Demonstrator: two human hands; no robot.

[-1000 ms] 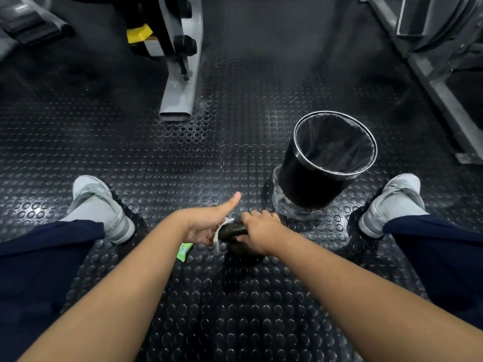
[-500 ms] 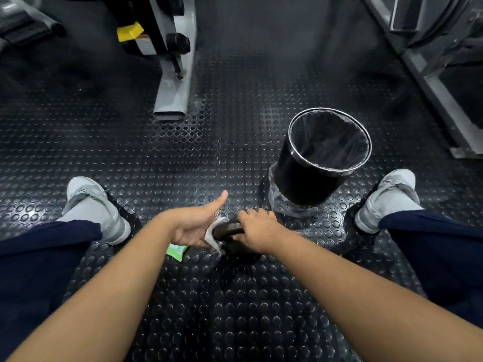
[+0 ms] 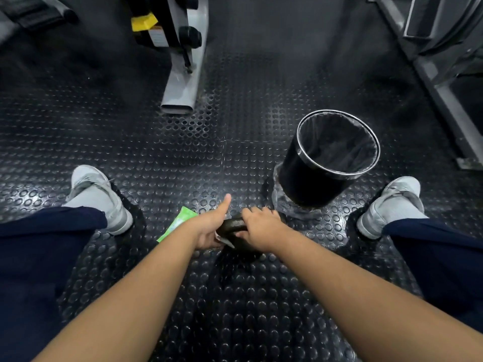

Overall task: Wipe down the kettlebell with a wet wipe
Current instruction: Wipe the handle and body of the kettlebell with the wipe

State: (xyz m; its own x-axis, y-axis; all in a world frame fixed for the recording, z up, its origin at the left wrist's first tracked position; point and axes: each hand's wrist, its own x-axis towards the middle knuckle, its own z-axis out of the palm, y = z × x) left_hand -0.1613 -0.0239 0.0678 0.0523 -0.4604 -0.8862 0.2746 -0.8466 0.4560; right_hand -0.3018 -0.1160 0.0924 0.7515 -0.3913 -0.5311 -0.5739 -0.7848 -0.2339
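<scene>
**Both hands at the kettlebell, low between the feet**

The kettlebell (image 3: pixel 231 225) stood on the studded floor (image 3: pixel 235 152), close in front of the person and near-left of the black bin (image 3: pixel 311 178). The right hand (image 3: pixel 260 229) gripped its handle from the right, with the fingers curled over the top. The left hand (image 3: pixel 209 228) held the white wet wipe (image 3: pixel 224 240) against the left side of the handle, fingers folded around it and thumb pointing far. The handle seemed to run left to right, from one hand to the other. I judge the next stroke would go along it, made by the left hand. A green packet (image 3: pixel 177 223) lay just left of the left wrist.
</scene>
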